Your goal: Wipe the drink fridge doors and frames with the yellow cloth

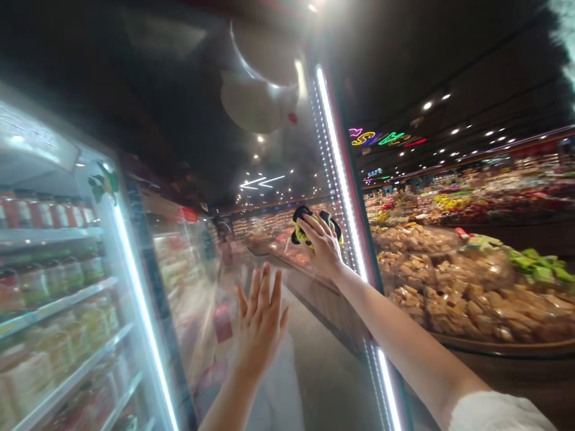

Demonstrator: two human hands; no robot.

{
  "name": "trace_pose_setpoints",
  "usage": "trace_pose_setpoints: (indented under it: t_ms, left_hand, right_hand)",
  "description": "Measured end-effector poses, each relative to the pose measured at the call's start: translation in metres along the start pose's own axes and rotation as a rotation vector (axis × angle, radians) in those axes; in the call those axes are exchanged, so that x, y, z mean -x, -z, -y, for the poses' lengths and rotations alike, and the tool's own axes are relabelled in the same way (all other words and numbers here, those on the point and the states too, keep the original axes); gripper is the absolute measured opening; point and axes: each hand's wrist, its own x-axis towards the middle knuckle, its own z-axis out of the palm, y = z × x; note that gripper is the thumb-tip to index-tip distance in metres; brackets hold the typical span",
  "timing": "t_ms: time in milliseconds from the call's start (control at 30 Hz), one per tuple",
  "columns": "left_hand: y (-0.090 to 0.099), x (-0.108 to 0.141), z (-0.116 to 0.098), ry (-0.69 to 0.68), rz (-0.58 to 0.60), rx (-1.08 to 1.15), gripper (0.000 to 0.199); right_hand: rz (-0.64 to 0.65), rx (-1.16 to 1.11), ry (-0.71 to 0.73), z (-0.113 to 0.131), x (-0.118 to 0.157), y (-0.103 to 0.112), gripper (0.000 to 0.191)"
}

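Note:
A large glass door [287, 179] with a bright light strip down its right edge fills the middle of the view. Against the glass, near that edge, my right hand [320, 242] presses a bunched black and yellow cloth [304, 230], its fingers laid over it. Lower and to the left, my left hand [262, 311] has its fingers spread and holds nothing. Its palm faces the glass; whether it touches the pane cannot be made out.
At the left stands a lit cooler with bottles on shelves [58, 305]. Beyond the door frame at the right, wrapped goods [476, 299] lie on a curved display stand. Reflections of lights, aisles and a blurred person show in the glass.

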Motion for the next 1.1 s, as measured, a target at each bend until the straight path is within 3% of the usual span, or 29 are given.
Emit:
trace_pose_setpoints:
  t_ms: [67, 133, 267, 333, 467, 533, 600, 700, 767, 833, 900, 967, 1033, 1100]
  left_hand:
    - [-0.004, -0.006, -0.006, -0.016, -0.014, -0.005, 0.085]
    - [-0.008, -0.008, -0.011, -0.034, -0.027, -0.009, 0.084]
    - [-0.007, -0.007, -0.012, -0.047, -0.037, -0.014, 0.084]
    - [-0.004, -0.006, -0.009, -0.035, -0.034, -0.03, 0.084]
    - [0.0, -0.008, -0.003, -0.018, -0.049, -0.073, 0.084]
    - [0.0, -0.009, -0.001, -0.016, -0.054, -0.088, 0.083]
    - [0.001, -0.008, 0.001, -0.007, -0.05, -0.097, 0.083]
    - [0.003, -0.005, 0.006, 0.0, -0.042, -0.101, 0.08]
    - [0.005, -0.003, 0.012, 0.0, -0.056, -0.102, 0.079]
    - [0.008, -0.003, 0.018, 0.007, -0.08, -0.105, 0.08]
    - [0.01, -0.005, 0.023, 0.023, -0.096, -0.112, 0.081]
    - [0.011, -0.007, 0.025, 0.04, -0.09, -0.121, 0.081]
    - [0.013, -0.007, 0.025, 0.048, -0.075, -0.124, 0.081]
    - [0.014, -0.004, 0.026, 0.047, -0.065, -0.126, 0.081]
  right_hand:
    - [-0.086, -0.012, -0.053, -0.02, -0.002, 0.005, 0.049]
    - [-0.188, -0.039, -0.118, -0.035, 0.014, 0.005, 0.047]
    - [-0.291, -0.082, -0.178, -0.046, 0.038, -0.007, 0.049]
    - [-0.321, -0.096, -0.173, -0.048, 0.017, -0.012, 0.049]
    - [-0.39, -0.126, -0.194, -0.042, -0.062, -0.013, 0.049]
    - [-0.387, -0.131, -0.172, -0.035, -0.083, -0.01, 0.05]
    - [-0.311, -0.144, -0.056, -0.032, -0.076, -0.005, 0.051]
    - [-0.149, -0.167, 0.157, -0.041, -0.041, 0.003, 0.049]
    - [-0.145, -0.168, 0.168, -0.051, -0.03, 0.007, 0.047]
    - [-0.238, -0.164, 0.061, -0.054, -0.04, 0.006, 0.047]
    - [-0.34, -0.15, -0.083, -0.042, -0.065, 0.0, 0.049]
    - [-0.337, -0.127, -0.134, -0.017, -0.084, -0.006, 0.052]
    - [-0.228, -0.111, -0.034, 0.008, -0.084, -0.009, 0.054]
    - [-0.082, -0.099, 0.15, 0.019, -0.065, -0.007, 0.055]
